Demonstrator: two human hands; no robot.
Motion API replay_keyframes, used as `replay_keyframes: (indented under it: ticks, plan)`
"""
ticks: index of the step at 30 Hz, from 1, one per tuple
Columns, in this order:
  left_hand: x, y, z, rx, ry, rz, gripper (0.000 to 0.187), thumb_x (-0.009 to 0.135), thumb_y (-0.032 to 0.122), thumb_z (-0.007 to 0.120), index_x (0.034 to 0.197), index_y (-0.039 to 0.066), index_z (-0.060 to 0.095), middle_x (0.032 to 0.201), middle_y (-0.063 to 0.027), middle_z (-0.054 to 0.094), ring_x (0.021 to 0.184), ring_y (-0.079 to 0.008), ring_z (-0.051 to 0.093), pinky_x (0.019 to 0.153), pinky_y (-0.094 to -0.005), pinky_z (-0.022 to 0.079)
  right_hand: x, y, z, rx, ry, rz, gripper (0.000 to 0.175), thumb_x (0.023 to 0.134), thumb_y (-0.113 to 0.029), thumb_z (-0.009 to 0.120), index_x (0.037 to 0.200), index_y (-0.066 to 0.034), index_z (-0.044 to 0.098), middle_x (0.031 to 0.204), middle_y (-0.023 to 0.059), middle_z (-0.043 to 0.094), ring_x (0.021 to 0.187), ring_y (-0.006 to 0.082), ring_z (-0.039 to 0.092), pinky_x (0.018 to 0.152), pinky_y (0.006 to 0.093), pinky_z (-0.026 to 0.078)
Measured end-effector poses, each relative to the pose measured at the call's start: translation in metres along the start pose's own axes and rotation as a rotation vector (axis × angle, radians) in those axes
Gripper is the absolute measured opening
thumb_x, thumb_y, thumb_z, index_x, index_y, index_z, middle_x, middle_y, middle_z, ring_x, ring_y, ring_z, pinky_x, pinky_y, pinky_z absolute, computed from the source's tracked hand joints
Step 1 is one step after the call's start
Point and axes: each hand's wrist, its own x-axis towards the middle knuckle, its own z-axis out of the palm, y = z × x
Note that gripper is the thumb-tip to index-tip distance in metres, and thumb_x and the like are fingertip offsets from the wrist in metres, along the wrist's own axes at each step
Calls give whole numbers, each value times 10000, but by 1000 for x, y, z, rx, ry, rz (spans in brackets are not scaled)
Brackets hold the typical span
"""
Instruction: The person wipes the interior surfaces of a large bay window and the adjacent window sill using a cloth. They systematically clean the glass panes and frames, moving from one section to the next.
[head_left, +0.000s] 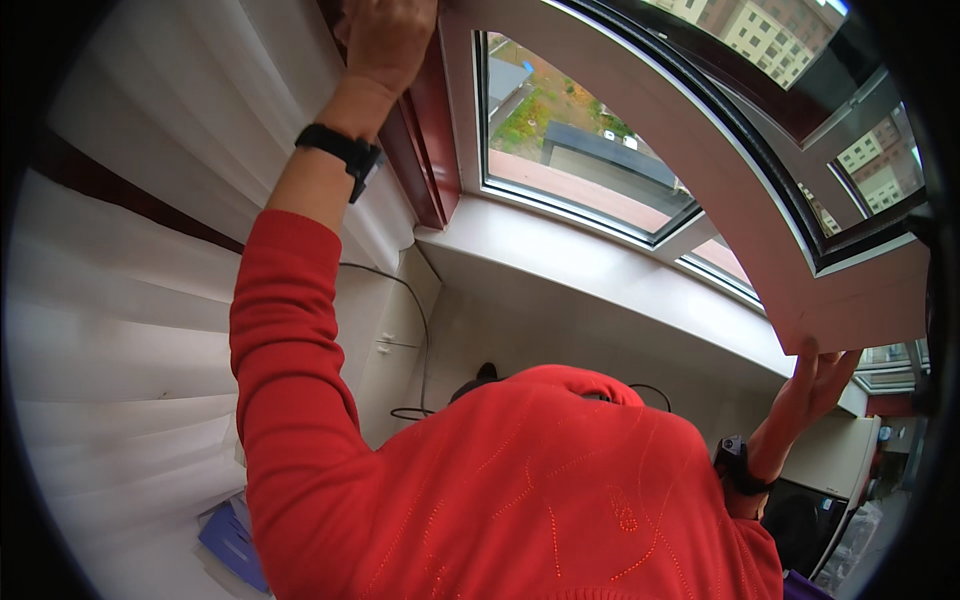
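My left hand (390, 41) is raised to the upper edge of the view, with its fingers curled. It is beside the dark red window trim (439, 150); whether it holds anything is hidden. At the right, my right hand (817, 382) has its fingers at the lower edge of a white-framed window sash (855, 311), gripping it from below. The sash is swung open into the room and tilts across the upper right. Behind it, a glass pane (577, 150) in the fixed window frame shows the ground outside. Each wrist bears a black strap with a small device.
A white windowsill (555, 244) runs below the window. White curtains (127, 352) hang at the left. A dark cable (420, 315) passes in front of a pale cabinet (386, 360). At lower right stands a black and beige appliance (806, 517). A blue item (232, 547) lies at lower left.
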Motion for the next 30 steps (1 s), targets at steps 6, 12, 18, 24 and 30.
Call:
replay_keyframes:
  ticks: [6,12,18,24,30]
  plan:
    - [-90,76,31,7,-408,86,180,868,215,610,998,100,656,968,-24,572,985,-202,550,999,-350,416,-3,3,-7,-44,37,-37,612,982,-180,691,1496,0,412,1252,115,615,1047,185,583,832,339,487]
    - [-181,142,88,353,-631,373,192,815,89,633,952,123,763,1022,-51,610,1066,-235,526,935,-369,406,-6,2,-22,-75,32,-5,520,995,-96,632,1464,13,435,1301,115,592,1142,225,577,988,386,462]
    - [-240,195,82,32,-898,394,212,837,128,638,968,167,800,1039,-40,621,1125,-279,507,955,-475,369,-6,-9,-25,-89,59,15,491,986,-80,611,1433,28,442,1271,114,585,1132,210,571,979,394,444]
    - [-307,240,84,-40,-1161,518,275,921,197,584,1097,158,792,1155,-45,599,1188,-285,454,1008,-492,305,-7,-22,-22,-204,101,49,464,959,-105,624,1361,59,462,1263,141,572,1138,216,555,960,370,453]
    - [-386,298,90,-582,-1252,-300,296,980,163,503,1206,8,615,1225,-143,576,1212,-286,529,1064,-411,419,-8,-31,-17,-259,169,125,452,944,-82,625,1351,28,463,1243,127,571,1122,226,553,932,376,461]
